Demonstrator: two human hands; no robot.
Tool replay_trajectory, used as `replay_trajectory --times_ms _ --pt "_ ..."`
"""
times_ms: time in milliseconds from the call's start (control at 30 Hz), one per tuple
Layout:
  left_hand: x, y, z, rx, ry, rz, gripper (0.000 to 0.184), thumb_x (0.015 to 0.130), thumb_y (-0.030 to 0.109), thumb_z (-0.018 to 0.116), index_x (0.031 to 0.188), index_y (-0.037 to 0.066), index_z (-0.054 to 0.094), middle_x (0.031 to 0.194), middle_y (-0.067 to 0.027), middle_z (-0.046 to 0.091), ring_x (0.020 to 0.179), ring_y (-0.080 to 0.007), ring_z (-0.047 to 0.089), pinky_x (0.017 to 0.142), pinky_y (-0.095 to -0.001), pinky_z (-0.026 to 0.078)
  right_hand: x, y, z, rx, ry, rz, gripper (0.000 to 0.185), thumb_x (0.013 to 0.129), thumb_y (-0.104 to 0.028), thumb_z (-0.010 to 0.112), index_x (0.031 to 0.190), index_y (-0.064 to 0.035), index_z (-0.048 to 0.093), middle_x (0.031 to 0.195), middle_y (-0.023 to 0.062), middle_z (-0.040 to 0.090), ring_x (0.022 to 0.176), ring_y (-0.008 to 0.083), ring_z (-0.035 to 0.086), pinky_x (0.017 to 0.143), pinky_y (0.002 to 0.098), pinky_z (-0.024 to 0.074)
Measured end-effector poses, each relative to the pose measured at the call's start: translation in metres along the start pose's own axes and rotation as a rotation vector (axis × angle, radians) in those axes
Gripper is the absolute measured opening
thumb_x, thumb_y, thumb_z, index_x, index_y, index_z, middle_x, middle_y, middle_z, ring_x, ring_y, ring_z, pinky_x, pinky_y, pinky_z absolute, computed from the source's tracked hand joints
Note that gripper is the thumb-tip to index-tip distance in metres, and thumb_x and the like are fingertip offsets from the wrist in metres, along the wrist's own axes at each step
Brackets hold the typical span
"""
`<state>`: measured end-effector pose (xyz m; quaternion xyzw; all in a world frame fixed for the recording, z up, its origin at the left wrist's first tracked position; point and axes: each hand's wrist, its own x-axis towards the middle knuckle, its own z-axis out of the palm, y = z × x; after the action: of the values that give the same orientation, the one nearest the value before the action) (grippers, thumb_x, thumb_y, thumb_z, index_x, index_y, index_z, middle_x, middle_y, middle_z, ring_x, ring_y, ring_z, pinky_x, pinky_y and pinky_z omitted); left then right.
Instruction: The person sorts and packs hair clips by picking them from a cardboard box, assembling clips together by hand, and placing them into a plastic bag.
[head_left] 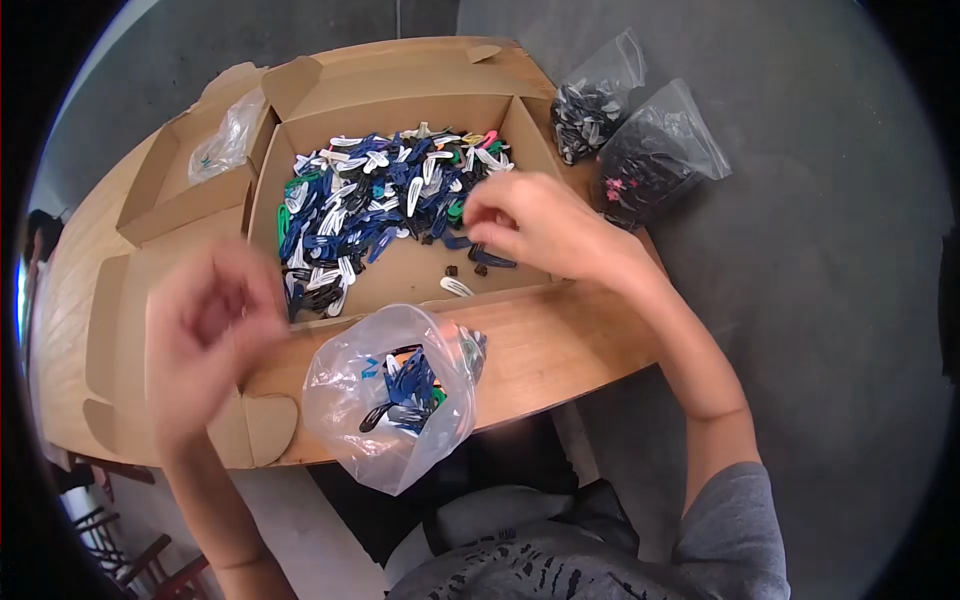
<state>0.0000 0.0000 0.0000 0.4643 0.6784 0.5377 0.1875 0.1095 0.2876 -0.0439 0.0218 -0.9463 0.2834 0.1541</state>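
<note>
Inside the cardboard box [400,290] lies a heap of snap hair clips [380,195], mostly navy, white and black. My right hand [540,225] is over the box's right side, its fingers curled and pressed together. Dark blue clips lie right by those fingertips; what the fingers hold, if anything, cannot be made out. Blurred by motion, my left hand [215,330] hovers over the box's front left flaps with curled fingers. Between my forearms a clear plastic bag [335,430] stands open at the table edge, with navy, black and green clips [410,385] in it.
Two zip bags [590,115] [655,165] of dark pieces stand at the right, one with pink bits. A smaller cardboard box [185,220] at the left holds a crumpled clear bag [228,140]. The wooden table [570,330] has a curved edge. A white clip [457,287] lies near the box's front wall.
</note>
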Motion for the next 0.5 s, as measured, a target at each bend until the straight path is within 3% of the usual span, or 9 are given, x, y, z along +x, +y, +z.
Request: replay_trajectory --times_ms 33,67,133,167,233,300,367,433,500 --pt "-0.008 0.004 0.004 -0.004 -0.055 0.078 0.016 0.074 -0.001 0.066 0.087 0.006 0.061 0.083 -0.0028 0.055 0.069 -0.0148 0.053 0.061 -0.0204 0.042 0.001 0.011 0.006 -0.135 -0.182 0.095 0.023 0.073 -0.019 0.069 0.087 -0.0014 0.064 0.091 0.0186 0.062 0.085 0.0298 0.062 0.072 0.0408 0.047" --pt "-0.014 0.008 0.01 -0.002 -0.059 0.08 0.016 0.074 -0.001 0.066 0.087 0.006 0.061 0.083 -0.0028 0.055 0.069 -0.0148 0.053 0.061 -0.0204 0.042 0.002 0.019 0.011 -0.27 -0.367 0.19 0.024 0.07 -0.018 0.071 0.085 -0.0013 0.064 0.083 0.0189 0.062 0.083 0.0328 0.06 0.072 0.041 0.0466" --pt "-0.017 0.013 0.028 0.278 -0.139 0.107 0.013 0.07 -0.001 0.068 0.081 0.003 0.061 0.081 -0.0038 0.054 0.07 -0.0127 0.052 0.06 -0.021 0.041 -0.002 0.029 0.016 -0.328 -0.425 0.204 0.023 0.069 -0.017 0.071 0.082 0.0001 0.062 0.083 0.0188 0.062 0.083 0.0331 0.06 0.072 0.0408 0.0466" --pt "-0.016 0.013 0.03 0.276 -0.141 0.11 0.013 0.07 -0.001 0.068 0.081 0.003 0.061 0.081 -0.0038 0.054 0.07 -0.0127 0.052 0.06 -0.021 0.041 -0.003 0.033 0.022 -0.363 -0.479 0.215 0.023 0.068 -0.017 0.071 0.079 0.0014 0.061 0.082 0.0187 0.062 0.082 0.0333 0.06 0.072 0.0405 0.0465" --pt "-0.012 0.013 0.031 0.282 0.004 0.088 0.013 0.069 0.0 0.07 0.078 0.001 0.06 0.081 -0.0049 0.054 0.074 -0.0124 0.053 0.063 -0.0216 0.042 -0.005 0.036 0.028 -0.379 -0.447 0.177 0.024 0.069 -0.017 0.071 0.077 0.0028 0.06 0.084 0.019 0.063 0.083 0.0329 0.061 0.072 0.0399 0.0467" --pt "0.0 0.001 0.027 0.197 0.035 0.122 0.01 0.074 0.002 0.067 0.082 0.001 0.06 0.083 -0.0041 0.055 0.077 -0.0106 0.053 0.066 -0.0207 0.041 -0.004 0.034 0.024 -0.246 -0.491 0.293 0.025 0.068 -0.015 0.071 0.078 0.0065 0.063 0.083 0.0239 0.063 0.083 0.0354 0.063 0.071 0.0408 0.0493" --pt "0.017 -0.01 0.03 0.026 0.165 -0.024 0.006 0.08 0.002 0.063 0.085 0.0 0.06 0.081 -0.0019 0.055 0.076 -0.0076 0.051 0.068 -0.0193 0.04 -0.009 0.04 0.026 -0.208 -0.421 0.301 0.023 0.069 -0.015 0.07 0.078 0.0044 0.062 0.082 0.0214 0.063 0.082 0.0332 0.062 0.072 0.0394 0.0484" --pt "0.038 -0.027 0.035 0.041 0.099 0.007 0.005 0.084 0.002 0.059 0.088 0.0 0.059 0.078 -0.0007 0.054 0.074 -0.0056 0.051 0.067 -0.0199 0.042 -0.011 0.045 0.029 -0.165 -0.349 0.307 0.021 0.071 -0.015 0.069 0.078 0.0023 0.061 0.082 0.0189 0.063 0.082 0.031 0.062 0.072 0.038 0.0476" --pt "0.06 -0.038 0.043 0.175 -0.165 -0.087 0.005 0.085 0.004 0.058 0.089 0.001 0.058 0.084 -0.0011 0.057 0.078 -0.007 0.054 0.069 -0.0219 0.044 -0.009 0.046 0.032 -0.242 -0.353 0.302 0.02 0.071 -0.014 0.069 0.083 0.0008 0.062 0.081 0.0174 0.064 0.079 0.0303 0.063 0.072 0.0378 0.0479"
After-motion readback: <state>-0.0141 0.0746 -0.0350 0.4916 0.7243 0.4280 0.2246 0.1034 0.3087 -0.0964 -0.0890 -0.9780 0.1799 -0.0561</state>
